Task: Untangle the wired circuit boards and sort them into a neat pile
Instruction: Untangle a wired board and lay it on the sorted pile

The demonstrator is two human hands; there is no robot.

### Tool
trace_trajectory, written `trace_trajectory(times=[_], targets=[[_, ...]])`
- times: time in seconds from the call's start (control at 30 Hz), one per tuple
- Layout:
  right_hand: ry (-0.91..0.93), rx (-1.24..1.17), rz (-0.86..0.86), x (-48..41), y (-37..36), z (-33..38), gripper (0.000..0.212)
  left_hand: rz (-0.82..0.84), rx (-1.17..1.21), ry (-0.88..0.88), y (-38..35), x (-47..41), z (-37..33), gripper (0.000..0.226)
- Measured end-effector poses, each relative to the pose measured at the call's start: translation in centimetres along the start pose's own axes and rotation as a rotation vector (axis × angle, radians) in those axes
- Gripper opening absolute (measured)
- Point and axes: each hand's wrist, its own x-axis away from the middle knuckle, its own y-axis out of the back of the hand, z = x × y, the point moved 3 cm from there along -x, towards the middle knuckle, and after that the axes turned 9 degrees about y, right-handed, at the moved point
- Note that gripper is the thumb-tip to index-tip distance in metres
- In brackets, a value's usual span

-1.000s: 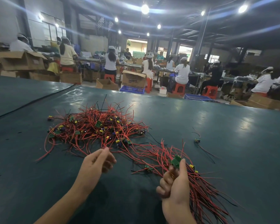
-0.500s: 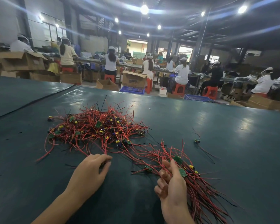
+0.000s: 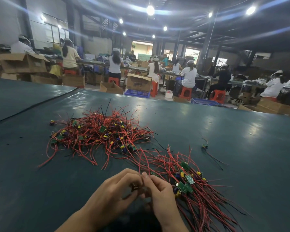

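Note:
A tangled heap (image 3: 100, 133) of small green circuit boards with red and black wires lies in the middle of the dark green table (image 3: 224, 131). Nearer to me on the right, a sorted bundle (image 3: 196, 190) lies with its wires running toward the lower right. My left hand (image 3: 114, 193) and my right hand (image 3: 159, 193) meet in front of me, fingers curled around one small wired board (image 3: 135, 187) between them. Most of that board is hidden by my fingers.
One stray wired board (image 3: 205, 146) lies alone on the table at the right. Beyond the table's far edge stand cardboard boxes (image 3: 138, 82), blue crates (image 3: 137, 93) and several seated workers on red stools.
My left hand has come from the table near the tangled heap to meet my right hand. My right hand has let go of the sorted bundle and now holds the small board with the left.

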Motion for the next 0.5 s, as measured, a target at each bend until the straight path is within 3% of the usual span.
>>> trace_trajectory(times=[0.17,0.27,0.33,0.43,0.5], targets=[[0.059,0.054,-0.097,-0.1,0.5,0.0,0.01,0.014,-0.055,0.029,0.0,0.0,0.3,0.017],[0.085,0.02,-0.176,-0.1,1.0,0.0,0.01,0.003,-0.121,0.089,0.0,0.0,0.3,0.025],[0.102,-0.011,-0.204,-0.2,1.1,0.1,0.014,0.061,0.001,0.291,-0.2,-0.1,0.6,0.035],[0.13,-0.013,-0.176,-0.2,1.0,0.0,0.014,0.282,0.281,0.705,-1.4,0.1,1.3,0.061],[0.145,-0.045,-0.129,-0.1,0.7,0.0,0.011,0.332,0.422,0.941,-2.0,0.2,1.7,0.064]])
